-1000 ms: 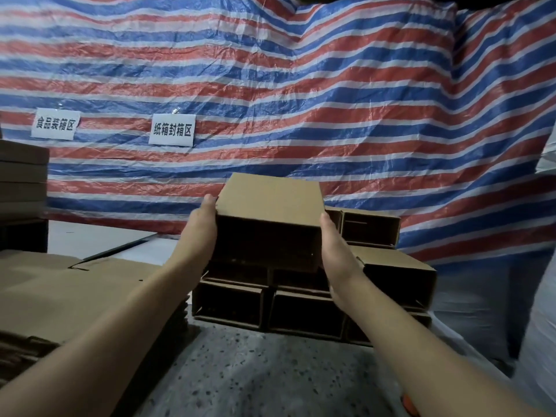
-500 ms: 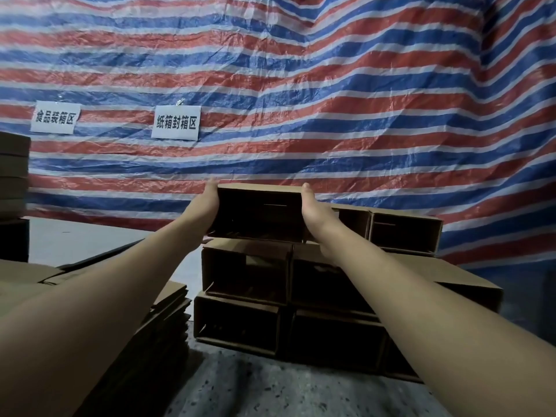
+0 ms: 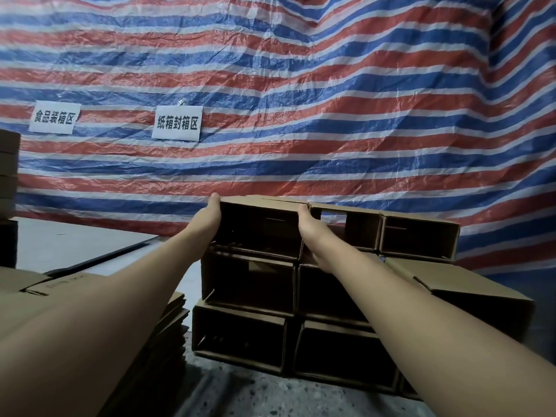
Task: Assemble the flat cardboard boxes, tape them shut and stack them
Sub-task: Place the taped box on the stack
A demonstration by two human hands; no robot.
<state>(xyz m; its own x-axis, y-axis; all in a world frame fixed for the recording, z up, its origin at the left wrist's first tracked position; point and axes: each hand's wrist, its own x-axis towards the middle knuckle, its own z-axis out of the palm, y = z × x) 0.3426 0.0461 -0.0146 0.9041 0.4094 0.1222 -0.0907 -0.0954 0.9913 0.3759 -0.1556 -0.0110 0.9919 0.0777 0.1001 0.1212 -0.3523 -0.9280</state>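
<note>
The open-fronted box is being set on the top tier of the stack, at the stack's left end, its right wall touching the neighbouring top box. It is clasped from both sides: the left hand is pressed flat to the left wall with the thumb hooked over the top edge, the right hand is wedged against the right wall, thumb likewise over the edge.

Trouble is easily foreseen here. With the right hand caught in the seam beside the neighbouring box, that box could be dragged out of line as the hand is withdrawn. The held box seems to sit slightly proud of the tier beneath; released like that, it could tip forward off the stack. Thin walls could be buckled by too hard a squeeze. The flat cardboard pile, left of the stack, is crossed by the left forearm and could be brushed.
</note>
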